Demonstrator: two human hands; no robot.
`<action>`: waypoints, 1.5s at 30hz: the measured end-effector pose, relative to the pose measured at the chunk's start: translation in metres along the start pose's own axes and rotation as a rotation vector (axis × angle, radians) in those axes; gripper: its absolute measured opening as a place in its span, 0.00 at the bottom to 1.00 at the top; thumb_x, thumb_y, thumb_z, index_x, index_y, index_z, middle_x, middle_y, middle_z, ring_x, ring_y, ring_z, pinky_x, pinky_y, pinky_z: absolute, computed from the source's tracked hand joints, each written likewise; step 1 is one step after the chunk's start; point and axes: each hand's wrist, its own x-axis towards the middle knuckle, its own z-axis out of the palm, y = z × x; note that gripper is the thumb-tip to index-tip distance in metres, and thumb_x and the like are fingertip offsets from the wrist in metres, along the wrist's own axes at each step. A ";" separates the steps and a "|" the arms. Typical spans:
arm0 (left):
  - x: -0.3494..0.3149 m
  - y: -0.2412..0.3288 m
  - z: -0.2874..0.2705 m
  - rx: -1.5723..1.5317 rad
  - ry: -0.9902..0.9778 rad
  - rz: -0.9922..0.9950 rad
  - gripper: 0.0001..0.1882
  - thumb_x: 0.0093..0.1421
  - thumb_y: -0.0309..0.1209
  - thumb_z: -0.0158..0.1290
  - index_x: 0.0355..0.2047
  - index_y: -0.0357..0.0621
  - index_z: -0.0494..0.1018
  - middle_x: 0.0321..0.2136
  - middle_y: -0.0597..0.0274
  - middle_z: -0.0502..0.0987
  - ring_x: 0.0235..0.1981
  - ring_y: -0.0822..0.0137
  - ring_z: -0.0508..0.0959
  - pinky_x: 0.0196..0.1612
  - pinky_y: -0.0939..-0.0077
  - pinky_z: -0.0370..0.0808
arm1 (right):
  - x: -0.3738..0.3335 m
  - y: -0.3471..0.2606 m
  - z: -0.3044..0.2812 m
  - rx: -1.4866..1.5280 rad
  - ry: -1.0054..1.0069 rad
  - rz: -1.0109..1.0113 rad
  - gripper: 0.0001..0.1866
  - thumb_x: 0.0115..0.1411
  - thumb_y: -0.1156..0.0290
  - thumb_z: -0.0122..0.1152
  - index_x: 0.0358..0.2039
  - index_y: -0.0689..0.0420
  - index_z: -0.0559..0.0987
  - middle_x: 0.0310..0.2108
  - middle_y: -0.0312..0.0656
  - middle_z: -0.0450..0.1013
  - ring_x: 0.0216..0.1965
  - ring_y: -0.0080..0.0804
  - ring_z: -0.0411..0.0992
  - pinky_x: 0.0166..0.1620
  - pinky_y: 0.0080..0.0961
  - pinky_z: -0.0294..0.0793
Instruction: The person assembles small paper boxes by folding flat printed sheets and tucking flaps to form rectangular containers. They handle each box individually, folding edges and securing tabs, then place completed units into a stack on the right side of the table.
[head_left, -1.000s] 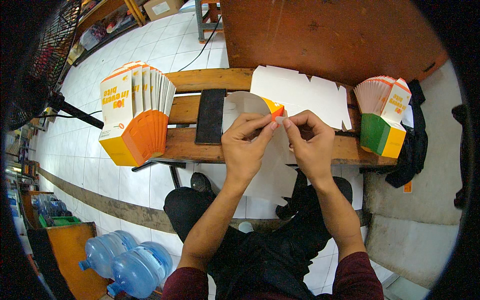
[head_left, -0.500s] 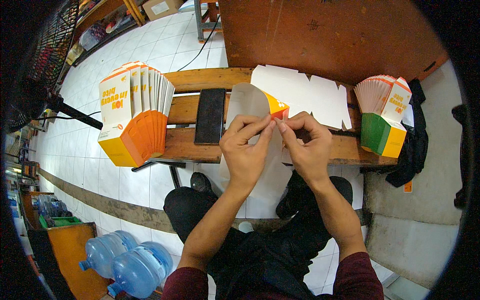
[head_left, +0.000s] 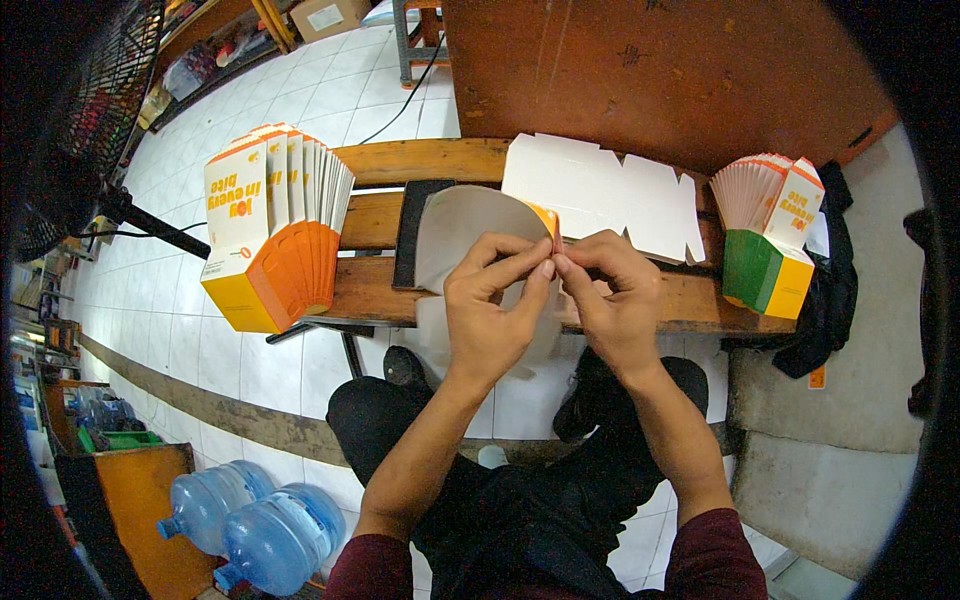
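Over the bench, a paperboard carton blank [head_left: 470, 225] is bent in a curve, its plain greyish inside facing up and a strip of yellow and orange print showing at the fold. My left hand [head_left: 498, 305] pinches the folded edge between thumb and forefinger. Right against it, my right hand [head_left: 618, 300] pinches the same edge, fingertips nearly touching. The lower part of the blank hangs behind my left hand and is partly hidden. Beyond my hands lies a pile of flat white carton blanks [head_left: 590, 195]. A black phone [head_left: 408, 235] is half covered by the held blank.
Fanned, nested orange-and-yellow cartons [head_left: 240, 215] stand at the bench's left end, green-and-yellow ones [head_left: 755, 270] at its right. The slatted wooden bench [head_left: 420, 158] backs onto a brown board [head_left: 640, 80]. A fan [head_left: 105, 110] stands left; blue water jugs [head_left: 285, 535] lie lower left.
The blank has turned in my fingers: its curved end swung left over the phone, and less of its printed side shows. Both hands keep pinching the fold.
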 end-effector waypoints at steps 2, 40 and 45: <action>0.000 -0.001 0.001 -0.044 0.014 -0.030 0.12 0.56 0.17 0.59 0.42 0.33 0.80 0.34 0.55 0.79 0.37 0.69 0.78 0.40 0.79 0.75 | -0.004 -0.005 0.003 -0.141 -0.013 -0.065 0.10 0.54 0.81 0.64 0.38 0.64 0.82 0.37 0.49 0.76 0.34 0.37 0.77 0.39 0.28 0.76; 0.002 0.018 -0.009 -0.286 0.086 -0.389 0.20 0.61 0.23 0.58 0.52 0.30 0.66 0.40 0.52 0.79 0.39 0.67 0.80 0.43 0.75 0.77 | 0.000 -0.002 -0.018 -0.405 -0.058 -0.376 0.21 0.46 0.78 0.69 0.44 0.58 0.79 0.44 0.43 0.75 0.46 0.45 0.74 0.49 0.39 0.73; 0.011 0.014 -0.022 0.203 0.064 0.033 0.06 0.60 0.25 0.58 0.34 0.34 0.80 0.33 0.53 0.82 0.35 0.65 0.83 0.38 0.75 0.79 | 0.014 -0.006 -0.038 0.150 -0.062 0.196 0.07 0.52 0.80 0.65 0.34 0.63 0.81 0.32 0.41 0.77 0.33 0.28 0.75 0.37 0.22 0.75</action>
